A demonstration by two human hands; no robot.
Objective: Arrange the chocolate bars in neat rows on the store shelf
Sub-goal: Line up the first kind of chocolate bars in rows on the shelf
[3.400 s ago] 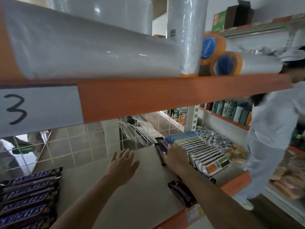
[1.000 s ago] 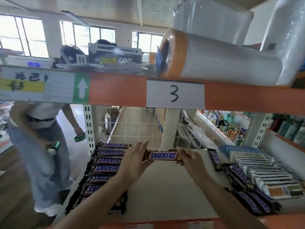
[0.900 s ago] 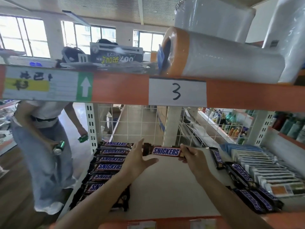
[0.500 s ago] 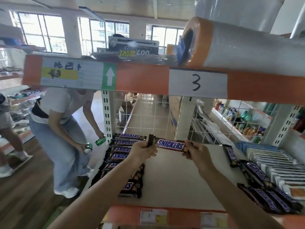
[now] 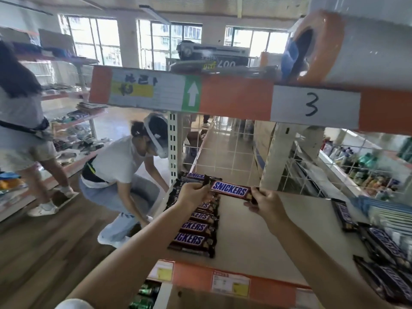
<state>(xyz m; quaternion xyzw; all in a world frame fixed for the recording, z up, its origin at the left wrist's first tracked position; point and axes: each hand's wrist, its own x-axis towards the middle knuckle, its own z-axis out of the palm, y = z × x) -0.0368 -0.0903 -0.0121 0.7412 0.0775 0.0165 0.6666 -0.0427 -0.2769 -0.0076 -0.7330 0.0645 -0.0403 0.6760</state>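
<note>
1. My left hand (image 5: 193, 194) pinches the left end of a Snickers bar (image 5: 230, 192), fingers curled over the crimped wrapper edge.
2. My right hand (image 5: 266, 202) pinches the bar's right end between thumb and fingertips, so the bar hangs level between both hands, above the shelf board (image 5: 256, 237) and not touching it.
3. Just below my left hand, a row of Snickers bars (image 5: 196, 226) lies along the shelf's left edge, stacked one behind the next with labels facing up.
4. At the right side of the shelf, more dark-wrapped bars (image 5: 383, 253) lie lengthwise; they look like the same brand, though blur makes the print hard to read.
5. The orange beam (image 5: 234, 97) overhead carries a paper label marked "3" (image 5: 312, 105).
6. Beyond the shelf's left end, a person in a white shirt (image 5: 118, 161) crouches on the wooden floor.
</note>
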